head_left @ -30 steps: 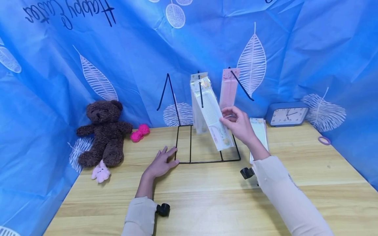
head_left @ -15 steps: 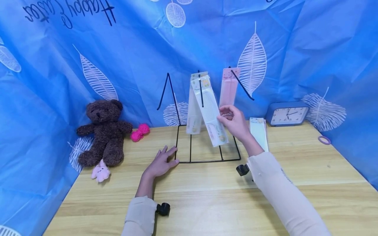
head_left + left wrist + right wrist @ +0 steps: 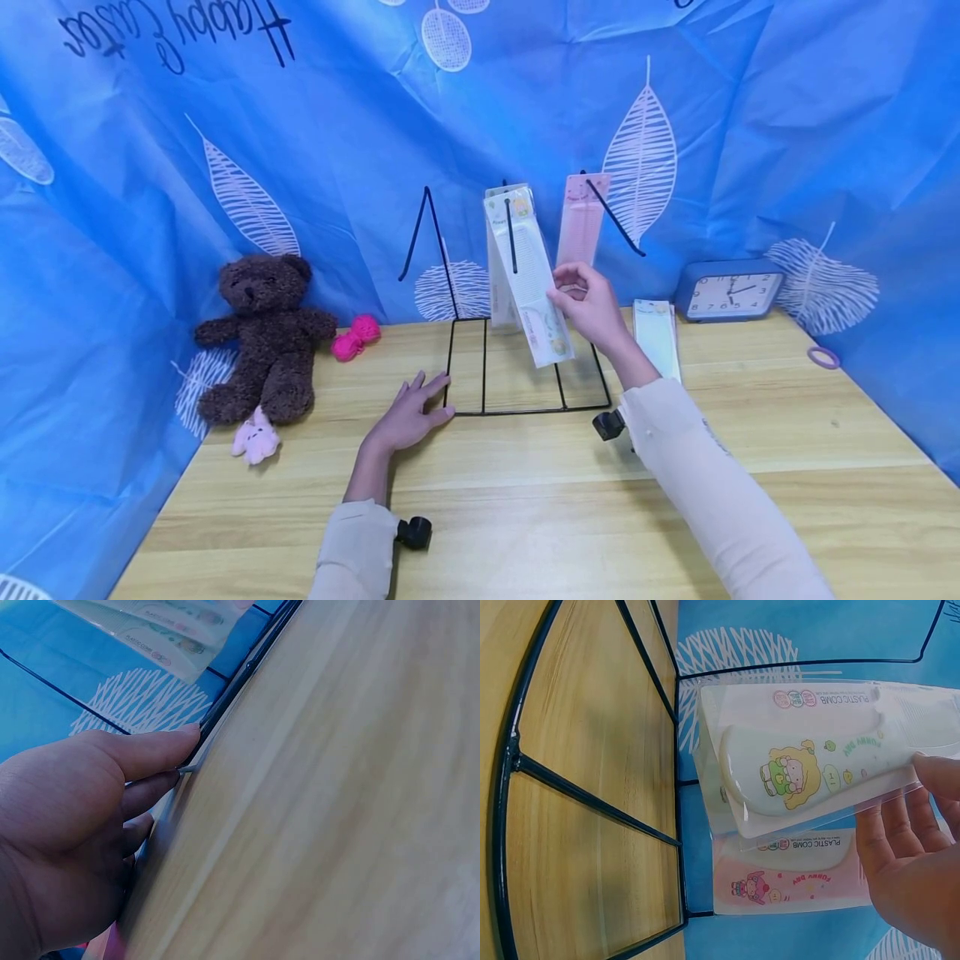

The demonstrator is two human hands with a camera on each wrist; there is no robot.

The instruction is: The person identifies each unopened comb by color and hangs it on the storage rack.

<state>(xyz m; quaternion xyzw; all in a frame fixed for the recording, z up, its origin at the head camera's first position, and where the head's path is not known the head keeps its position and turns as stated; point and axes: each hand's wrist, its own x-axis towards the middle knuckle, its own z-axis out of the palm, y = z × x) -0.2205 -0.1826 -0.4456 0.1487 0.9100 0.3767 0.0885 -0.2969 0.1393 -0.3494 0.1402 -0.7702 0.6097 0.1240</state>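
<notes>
In the head view my right hand [image 3: 596, 308] pinches the right edge of a white packaged comb [image 3: 531, 283], which hangs tilted from the middle hook [image 3: 512, 237] of a black wire rack [image 3: 525, 412]. The right wrist view shows the thumb in front of this package [image 3: 810, 761] and the fingers behind it. Another white package [image 3: 501, 287] hangs behind, partly covered. A pink packaged comb [image 3: 581, 221] hangs from the right hook [image 3: 617, 218]. At the rack's front left corner, my left hand [image 3: 407, 417] touches the base wire with spread, fairly straight fingers.
Bare of packages is the left hook [image 3: 414, 235]. Several flat packages [image 3: 657, 337] lie right of the rack, beside a blue clock [image 3: 730, 290]. A purple ring [image 3: 823, 357] lies far right. At left are a brown teddy bear [image 3: 268, 333], a small pink toy [image 3: 257, 437] and a pink bow [image 3: 356, 337].
My right hand has moved slightly left and up, and the front white comb has swung left to hang less tilted. The rear package has swung a little. My left hand stays put.
</notes>
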